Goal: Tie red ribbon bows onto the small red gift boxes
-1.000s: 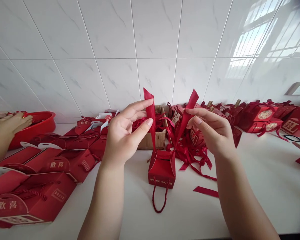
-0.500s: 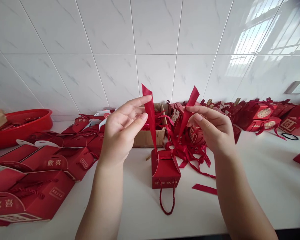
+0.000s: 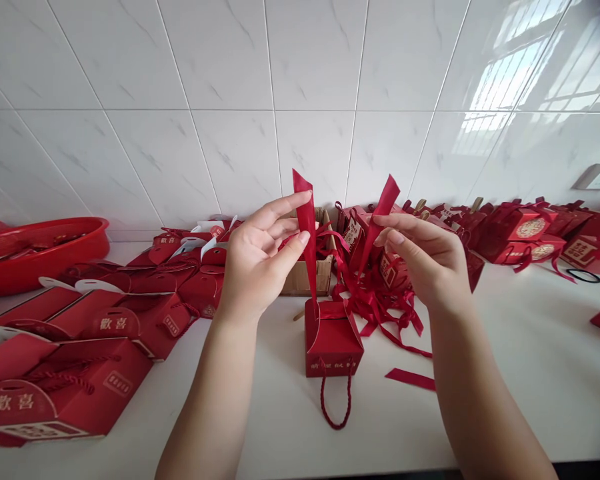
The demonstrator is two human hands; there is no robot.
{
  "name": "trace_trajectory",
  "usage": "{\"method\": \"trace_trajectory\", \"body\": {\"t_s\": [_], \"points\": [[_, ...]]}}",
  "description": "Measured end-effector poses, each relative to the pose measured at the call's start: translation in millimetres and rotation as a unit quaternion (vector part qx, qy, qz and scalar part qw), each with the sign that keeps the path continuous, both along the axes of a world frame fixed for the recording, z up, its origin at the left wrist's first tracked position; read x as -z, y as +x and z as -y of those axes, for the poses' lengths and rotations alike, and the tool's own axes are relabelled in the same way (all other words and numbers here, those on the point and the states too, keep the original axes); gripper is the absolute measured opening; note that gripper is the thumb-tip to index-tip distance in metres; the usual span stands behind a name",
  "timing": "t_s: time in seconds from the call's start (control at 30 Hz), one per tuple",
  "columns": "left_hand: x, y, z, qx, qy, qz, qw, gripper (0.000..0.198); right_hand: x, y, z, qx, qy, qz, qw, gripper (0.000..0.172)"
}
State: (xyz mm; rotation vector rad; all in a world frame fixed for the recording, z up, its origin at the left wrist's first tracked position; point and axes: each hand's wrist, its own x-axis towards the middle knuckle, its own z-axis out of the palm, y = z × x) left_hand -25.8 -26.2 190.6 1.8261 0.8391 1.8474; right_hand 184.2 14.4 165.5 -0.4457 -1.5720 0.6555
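Observation:
A small red gift box (image 3: 334,343) stands upright on the white table, its twisted cord handle (image 3: 336,425) hanging down the front. A red ribbon (image 3: 309,230) runs up from the box's top in two raised ends. My left hand (image 3: 265,257) pinches one end between thumb and fingers, above and left of the box. The other end, on the right, is pinched by my right hand (image 3: 425,257) at about the same height. Both ribbon tips stick up past my fingers. The ribbon's middle lies across the box top, partly hidden by the flaps.
Several red gift boxes (image 3: 115,367) cover the left side, with a red plastic basin (image 3: 75,247) behind. A cardboard box (image 3: 320,279) and loose red ribbons (image 3: 395,307) lie behind the work. A cut ribbon piece (image 3: 411,379) rests nearby. Beribboned boxes (image 3: 520,230) line the wall.
My left hand has shifted slightly right with its ribbon end, bringing the two ends a little closer. My right hand stays nearly still. Another person's hand at the far left has mostly left view.

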Motion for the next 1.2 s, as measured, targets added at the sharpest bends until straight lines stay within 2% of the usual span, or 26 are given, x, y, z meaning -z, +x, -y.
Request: {"method": "trace_trajectory", "body": {"t_s": [0.37,0.5,0.57,0.7,0.77,0.83,0.9,1.0,1.2], "points": [[6.7,6.6,-6.0,-0.027,0.048,-0.007,0.998,0.037,0.2,-3.6,1.3,0.032,0.007,-0.005,0.999,0.018],[6.6,10.5,-6.8,-0.02,0.053,0.017,0.998,0.039,2.3,-10.4,1.4,0.029,-0.016,-0.044,0.998,0.014],[5.9,11.5,-6.1,-0.006,0.034,0.025,0.999,0.041,3.2,-14.0,1.6,0.017,-0.037,-0.057,0.998,0.018],[3.9,13.2,-3.0,0.005,0.008,0.003,1.0,0.016,3.5,-20.4,4.8,-0.008,-0.076,-0.057,0.995,0.042],[3.3,15.1,-1.4,0.02,-0.002,-0.014,1.0,0.007,3.3,-23.4,7.4,-0.025,-0.088,-0.043,0.995,0.039],[3.1,17.8,-0.3,0.043,-0.019,-0.034,0.998,0.006,3.3,-26.5,10.3,-0.043,-0.098,-0.021,0.994,0.023],[3.5,20.8,0.2,0.054,-0.031,-0.054,0.997,0.006,3.3,-29.5,13.1,-0.062,-0.107,-0.007,0.992,0.011],[4.9,24.4,0.3,0.048,-0.045,-0.065,0.996,0.007,2.9,-32.5,16.9,-0.093,-0.122,0.001,0.988,0.01],[6.5,26.9,-0.8,0.023,-0.094,-0.003,0.995,0.041,1.5,-32.0,20.9,-0.152,-0.136,0.016,0.979,0.01]]}}
